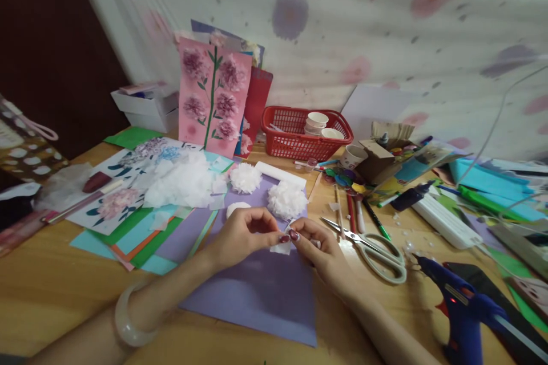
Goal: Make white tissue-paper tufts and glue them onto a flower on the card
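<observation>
Over a purple sheet (265,291), my left hand (252,234) and my right hand (317,245) meet at their fingertips. Both are pinched closed around a small white paper piece (281,248), partly hidden by the fingers. Just beyond them lie two fluffy white paper flowers, one at the right (286,199) and one farther left (245,178). A white round piece (237,207) shows behind my left hand. Loose white tissue squares (184,179) are heaped to the left.
Scissors (372,251) lie open right of my right hand, with a blue glue gun (462,302) beyond. A red basket (306,134) holds paper cups at the back. A pink flower picture (214,97) stands upright. Colored sheets (141,239) spread at the left.
</observation>
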`<state>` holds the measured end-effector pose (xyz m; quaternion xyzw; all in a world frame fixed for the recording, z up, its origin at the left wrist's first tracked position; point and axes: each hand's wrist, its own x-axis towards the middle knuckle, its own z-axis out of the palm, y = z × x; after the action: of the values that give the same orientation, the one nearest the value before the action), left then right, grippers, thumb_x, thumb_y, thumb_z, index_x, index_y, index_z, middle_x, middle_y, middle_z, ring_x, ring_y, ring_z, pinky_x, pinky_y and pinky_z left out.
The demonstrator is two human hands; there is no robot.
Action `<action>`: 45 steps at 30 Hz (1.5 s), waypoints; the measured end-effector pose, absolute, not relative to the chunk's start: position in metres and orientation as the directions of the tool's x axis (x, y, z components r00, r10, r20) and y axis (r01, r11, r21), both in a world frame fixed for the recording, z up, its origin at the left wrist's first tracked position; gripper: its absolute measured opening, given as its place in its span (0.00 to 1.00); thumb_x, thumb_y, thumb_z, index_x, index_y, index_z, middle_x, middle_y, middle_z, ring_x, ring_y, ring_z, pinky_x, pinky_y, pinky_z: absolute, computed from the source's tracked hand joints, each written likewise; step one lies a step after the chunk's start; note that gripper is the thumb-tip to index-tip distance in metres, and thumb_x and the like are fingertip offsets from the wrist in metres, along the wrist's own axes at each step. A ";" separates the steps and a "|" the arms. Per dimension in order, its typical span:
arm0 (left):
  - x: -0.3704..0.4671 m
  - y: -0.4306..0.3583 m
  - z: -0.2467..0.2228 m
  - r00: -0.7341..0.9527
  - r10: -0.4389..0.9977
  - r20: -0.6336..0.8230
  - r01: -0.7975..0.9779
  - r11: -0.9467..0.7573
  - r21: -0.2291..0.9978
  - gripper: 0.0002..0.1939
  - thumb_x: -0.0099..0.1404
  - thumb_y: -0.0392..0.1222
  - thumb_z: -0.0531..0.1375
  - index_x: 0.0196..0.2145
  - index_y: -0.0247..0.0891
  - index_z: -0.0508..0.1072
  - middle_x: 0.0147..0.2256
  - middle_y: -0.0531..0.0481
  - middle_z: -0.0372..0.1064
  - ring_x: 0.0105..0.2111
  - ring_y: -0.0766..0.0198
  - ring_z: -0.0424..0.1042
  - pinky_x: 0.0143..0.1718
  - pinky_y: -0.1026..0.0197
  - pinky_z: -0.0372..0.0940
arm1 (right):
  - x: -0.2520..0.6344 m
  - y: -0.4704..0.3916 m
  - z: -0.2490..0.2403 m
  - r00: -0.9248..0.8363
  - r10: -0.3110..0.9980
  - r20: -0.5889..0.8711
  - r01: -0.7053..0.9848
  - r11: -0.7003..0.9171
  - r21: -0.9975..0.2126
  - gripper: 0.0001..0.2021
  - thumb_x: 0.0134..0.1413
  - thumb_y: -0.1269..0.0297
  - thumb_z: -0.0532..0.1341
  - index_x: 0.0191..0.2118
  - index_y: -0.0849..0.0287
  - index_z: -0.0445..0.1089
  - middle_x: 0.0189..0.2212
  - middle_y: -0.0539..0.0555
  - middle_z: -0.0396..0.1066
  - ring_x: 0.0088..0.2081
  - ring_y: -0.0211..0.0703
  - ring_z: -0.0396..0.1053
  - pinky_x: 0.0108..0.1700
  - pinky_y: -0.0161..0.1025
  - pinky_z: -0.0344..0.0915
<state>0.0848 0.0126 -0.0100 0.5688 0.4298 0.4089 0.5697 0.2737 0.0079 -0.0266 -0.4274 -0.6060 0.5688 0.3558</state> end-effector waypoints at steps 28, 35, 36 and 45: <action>0.083 0.001 -0.009 0.233 0.750 0.619 0.240 -0.662 0.711 0.08 0.57 0.33 0.66 0.24 0.37 0.71 0.29 0.50 0.75 0.30 0.66 0.74 0.35 0.64 0.68 | 0.268 -0.001 -0.023 -0.407 0.903 -0.141 -0.068 -0.183 -0.981 0.15 0.49 0.52 0.66 0.33 0.58 0.67 0.14 0.39 0.50 0.16 0.28 0.41 0.18 0.29 0.39; 0.083 0.000 -0.009 0.256 0.780 0.571 0.259 -0.625 0.737 0.08 0.58 0.34 0.65 0.23 0.37 0.71 0.30 0.49 0.75 0.31 0.65 0.74 0.35 0.63 0.69 | 0.266 0.000 -0.022 -0.452 0.874 -0.178 -0.179 -0.284 -0.942 0.11 0.48 0.58 0.66 0.32 0.58 0.66 0.14 0.38 0.50 0.15 0.27 0.39 0.17 0.30 0.37; 0.083 0.000 -0.010 0.256 0.782 0.568 0.253 -0.621 0.742 0.08 0.58 0.34 0.65 0.23 0.37 0.71 0.30 0.49 0.75 0.31 0.65 0.74 0.35 0.63 0.68 | 0.265 0.000 -0.022 -0.457 0.871 -0.182 -0.193 -0.297 -0.935 0.11 0.47 0.59 0.67 0.32 0.58 0.66 0.14 0.38 0.50 0.15 0.27 0.39 0.17 0.29 0.37; 0.084 -0.001 -0.012 0.189 0.863 0.469 0.301 -0.505 0.809 0.05 0.55 0.35 0.66 0.32 0.37 0.75 0.32 0.50 0.77 0.34 0.62 0.76 0.39 0.61 0.69 | 0.265 0.002 -0.018 -0.421 0.890 -0.172 -0.214 -0.282 -0.935 0.14 0.47 0.56 0.68 0.31 0.60 0.68 0.14 0.38 0.48 0.15 0.26 0.38 0.18 0.31 0.35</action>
<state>0.0841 -0.0012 -0.0116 0.7159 0.4065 0.4900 0.2866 0.2654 0.0017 -0.0179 -0.3713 -0.4554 0.7094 0.3892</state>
